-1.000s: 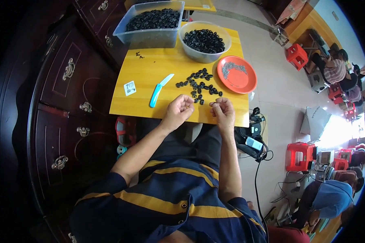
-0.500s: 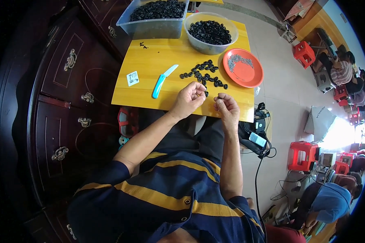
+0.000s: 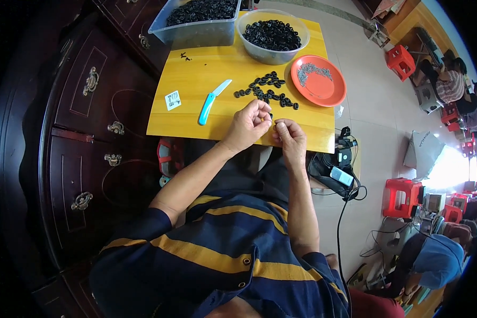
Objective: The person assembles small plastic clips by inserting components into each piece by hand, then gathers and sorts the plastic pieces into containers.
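My left hand (image 3: 249, 124) is closed over the near edge of the table, thumb and fingers curled together; what they hold, if anything, is hidden. A black oval ring (image 3: 271, 116) shows right beside its fingertips. Close by on the right, my right hand (image 3: 291, 139) pinches something small and dark between thumb and forefinger, too small to name. Just beyond both hands, a loose group of black oval rings (image 3: 270, 80) lies on the yellow table (image 3: 193, 85). A red plate (image 3: 326, 93) with small grey pieces (image 3: 314, 70) stands to the right of them.
A turquoise-handled knife (image 3: 207, 107) lies with its blade exposed, near a white label (image 3: 173, 100). Farther back stand a clear round bowl (image 3: 274, 53) and a clear bin (image 3: 196, 34), both full of black pieces. Dark wooden cabinets (image 3: 79, 148) line the left; people sit at the right.
My right hand has moved left, closer to my left hand, with the small dark thing still at its fingertips. The whole view has shifted slightly.
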`<state>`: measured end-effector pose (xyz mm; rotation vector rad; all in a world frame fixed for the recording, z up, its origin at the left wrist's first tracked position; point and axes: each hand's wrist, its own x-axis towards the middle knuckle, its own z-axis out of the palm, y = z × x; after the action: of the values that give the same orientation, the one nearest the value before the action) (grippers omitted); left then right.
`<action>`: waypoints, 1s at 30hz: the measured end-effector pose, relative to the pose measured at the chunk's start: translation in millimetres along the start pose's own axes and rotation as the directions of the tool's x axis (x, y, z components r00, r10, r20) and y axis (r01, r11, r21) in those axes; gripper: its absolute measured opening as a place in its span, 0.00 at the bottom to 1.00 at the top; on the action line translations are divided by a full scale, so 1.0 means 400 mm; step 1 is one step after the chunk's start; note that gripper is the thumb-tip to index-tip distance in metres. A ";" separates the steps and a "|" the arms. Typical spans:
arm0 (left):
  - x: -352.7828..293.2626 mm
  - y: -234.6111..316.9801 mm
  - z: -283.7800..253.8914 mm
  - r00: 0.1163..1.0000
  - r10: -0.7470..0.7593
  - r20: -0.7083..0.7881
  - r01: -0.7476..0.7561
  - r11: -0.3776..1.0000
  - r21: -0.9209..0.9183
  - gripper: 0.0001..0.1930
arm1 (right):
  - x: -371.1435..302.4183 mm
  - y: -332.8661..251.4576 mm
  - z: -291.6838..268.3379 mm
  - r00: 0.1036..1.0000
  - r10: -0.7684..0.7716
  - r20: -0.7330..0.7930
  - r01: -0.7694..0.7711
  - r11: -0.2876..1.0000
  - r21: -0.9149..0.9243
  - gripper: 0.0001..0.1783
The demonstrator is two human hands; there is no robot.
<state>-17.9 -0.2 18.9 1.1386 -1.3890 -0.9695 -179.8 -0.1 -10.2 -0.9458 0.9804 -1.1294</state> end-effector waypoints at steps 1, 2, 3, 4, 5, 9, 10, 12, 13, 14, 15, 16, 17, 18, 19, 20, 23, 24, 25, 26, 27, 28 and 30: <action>0.000 -0.002 0.002 1.000 0.030 -0.007 -0.030 0.999 0.038 0.12 | 0.000 0.004 0.000 1.000 0.013 0.007 -0.013 1.000 0.013 0.09; 0.000 -0.001 0.004 1.000 0.029 -0.004 -0.029 0.999 0.038 0.12 | 0.000 0.000 0.002 1.000 0.014 0.005 -0.014 1.000 0.014 0.09; 0.000 -0.001 0.005 0.999 0.042 -0.005 -0.041 0.997 0.069 0.12 | -0.001 -0.003 0.002 0.999 0.040 -0.007 -0.040 0.999 0.005 0.09; 0.000 -0.001 0.006 0.999 0.054 -0.006 -0.053 0.994 0.100 0.13 | 0.000 -0.006 0.004 0.998 0.066 -0.019 -0.066 0.998 -0.004 0.09; 0.000 0.000 0.007 0.999 0.053 -0.003 -0.052 0.994 0.101 0.13 | 0.000 -0.008 0.004 0.998 0.067 -0.021 -0.067 0.998 -0.002 0.09; 0.004 -0.002 0.007 0.998 0.057 0.004 -0.057 0.991 0.121 0.12 | 0.003 -0.009 0.003 0.999 0.051 -0.001 -0.051 0.999 -0.018 0.08; 0.004 -0.003 0.006 0.998 0.057 0.005 -0.057 0.991 0.125 0.12 | 0.004 -0.008 0.004 0.999 0.045 0.005 -0.045 0.999 -0.014 0.08; 0.005 0.004 0.007 0.999 0.050 0.006 -0.050 0.991 0.123 0.12 | 0.005 -0.009 0.003 0.998 0.062 -0.004 -0.062 0.998 0.003 0.07; 0.006 0.007 0.008 0.999 0.044 0.004 -0.044 0.992 0.121 0.12 | 0.006 -0.010 0.004 0.997 0.078 -0.011 -0.078 0.997 0.017 0.07; 0.006 0.006 0.007 0.999 0.043 0.006 -0.044 0.992 0.122 0.12 | 0.006 -0.010 0.005 0.997 0.079 -0.012 -0.079 0.997 0.019 0.07; 0.007 0.004 0.007 0.999 0.044 0.008 -0.044 0.992 0.122 0.12 | 0.006 -0.011 0.007 0.997 0.080 -0.018 -0.079 0.996 0.033 0.06; 0.008 0.002 0.006 0.999 0.044 0.009 -0.045 0.992 0.121 0.11 | 0.006 -0.011 0.008 0.996 0.080 -0.024 -0.079 0.996 0.048 0.06; 0.008 0.003 0.006 0.999 0.044 0.012 -0.045 0.992 0.122 0.11 | 0.007 -0.008 0.006 0.996 0.080 -0.026 -0.079 0.996 0.049 0.06; 0.009 0.005 0.007 0.999 0.045 0.006 -0.045 0.991 0.123 0.11 | 0.009 -0.004 0.003 0.997 0.075 -0.017 -0.074 0.996 0.040 0.06; 0.010 0.006 0.007 0.999 0.046 0.000 -0.045 0.991 0.124 0.11 | 0.010 -0.001 0.000 0.998 0.069 -0.008 -0.069 0.997 0.030 0.06; 0.009 0.006 0.006 0.999 0.045 0.000 -0.045 0.991 0.125 0.11 | 0.009 -0.004 0.003 0.998 0.070 -0.008 -0.069 0.997 0.031 0.06; 0.009 0.006 0.005 0.999 0.050 0.009 -0.051 0.990 0.132 0.11 | 0.007 -0.011 0.010 0.997 0.066 -0.031 -0.065 0.997 0.043 0.06; 0.010 0.006 0.006 0.998 0.058 0.011 -0.059 0.988 0.145 0.11 | 0.006 -0.013 0.009 0.997 0.074 -0.031 -0.072 0.996 0.043 0.06; 0.011 0.005 0.006 0.998 0.067 0.014 -0.068 0.985 0.157 0.11 | 0.005 -0.014 0.009 0.996 0.081 -0.031 -0.080 0.996 0.044 0.06; 0.011 0.002 0.005 0.998 0.067 0.013 -0.069 0.985 0.158 0.11 | 0.006 -0.014 0.010 0.996 0.081 -0.030 -0.079 0.996 0.044 0.06; 0.010 -0.004 0.005 0.998 0.067 0.010 -0.068 0.986 0.155 0.11 | 0.005 -0.015 0.011 0.997 0.078 -0.025 -0.077 0.996 0.047 0.06; 0.010 -0.008 0.004 0.998 0.067 0.006 -0.067 0.986 0.152 0.11 | 0.005 -0.015 0.013 0.997 0.075 -0.020 -0.074 0.996 0.049 0.06; 0.009 -0.003 0.004 0.998 0.065 0.012 -0.066 0.986 0.151 0.11 | 0.007 -0.010 0.011 0.998 0.065 -0.028 -0.063 0.997 0.053 0.06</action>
<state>-19.5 -3.8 18.2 1.1941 -1.5170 -0.8336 -176.3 -3.3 -5.7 -0.8522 0.9936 -1.1130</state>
